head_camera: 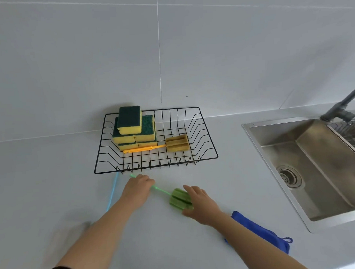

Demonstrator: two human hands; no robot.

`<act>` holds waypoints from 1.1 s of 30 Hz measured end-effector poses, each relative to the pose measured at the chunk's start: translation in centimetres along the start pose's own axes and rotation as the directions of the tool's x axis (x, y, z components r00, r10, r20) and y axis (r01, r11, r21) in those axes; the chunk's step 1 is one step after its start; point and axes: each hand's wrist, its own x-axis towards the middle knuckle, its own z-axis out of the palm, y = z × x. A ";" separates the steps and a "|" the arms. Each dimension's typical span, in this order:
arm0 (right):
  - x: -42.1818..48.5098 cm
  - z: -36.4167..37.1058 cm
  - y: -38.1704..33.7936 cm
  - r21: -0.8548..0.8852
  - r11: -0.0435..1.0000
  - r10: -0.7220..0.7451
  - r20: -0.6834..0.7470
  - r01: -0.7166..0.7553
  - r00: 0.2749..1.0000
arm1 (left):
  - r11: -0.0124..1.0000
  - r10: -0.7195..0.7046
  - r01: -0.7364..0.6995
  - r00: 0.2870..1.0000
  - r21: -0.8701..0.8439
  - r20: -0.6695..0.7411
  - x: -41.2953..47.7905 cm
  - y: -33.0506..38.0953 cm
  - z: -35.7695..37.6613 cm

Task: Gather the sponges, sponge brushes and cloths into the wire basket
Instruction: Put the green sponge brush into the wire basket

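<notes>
A black wire basket (208,153) stands on the counter against the wall. Inside it are several stacked yellow-and-green sponges (134,126) and an orange-handled sponge brush (176,143). In front of the basket lies a green sponge brush (178,198). My left hand (137,189) is closed over its thin green handle, and my right hand (200,204) grips its green sponge head. A blue-handled brush (112,193) lies left of my left hand, its lower part hidden by my arm. A folded blue cloth (264,232) lies under my right forearm.
A steel sink (308,169) with a grey tap (340,107) is set into the counter at the right. The grey tiled wall rises right behind the basket.
</notes>
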 end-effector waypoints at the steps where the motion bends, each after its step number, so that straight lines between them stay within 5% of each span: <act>1: 0.2 0.2 0.1 -0.006 1.000 0.010 0.006 -0.010 1.000 | 1.000 0.002 -0.003 1.000 0.030 0.023 0.2 0.0 0.1; 5: 0.7 0.2 0.4 -0.010 1.000 0.021 0.022 -0.020 1.000 | 0.980 0.067 -0.068 0.998 0.189 0.012 -0.3 0.5 -1.1; 11: 0.1 -3.0 0.5 -0.024 0.998 -0.053 0.027 0.054 0.998 | 0.987 0.114 -0.117 0.993 0.112 0.037 -1.8 0.6 -2.2; 22: 2.1 -13.2 -2.3 0.005 0.980 -0.193 -0.233 0.200 0.953 | 0.999 0.025 -0.038 0.905 -0.021 -0.425 -1.6 -0.9 -10.5; 26: 5.4 -14.8 -2.3 0.071 0.979 -0.165 -0.280 0.192 0.946 | 0.998 -0.021 -0.009 0.906 -0.068 -0.423 1.3 -1.0 -12.0; 33: 10.2 -14.8 -1.0 0.217 0.975 -0.029 -0.117 0.054 0.993 | 0.977 -0.102 0.086 0.992 -0.193 -0.071 6.3 -1.8 -10.1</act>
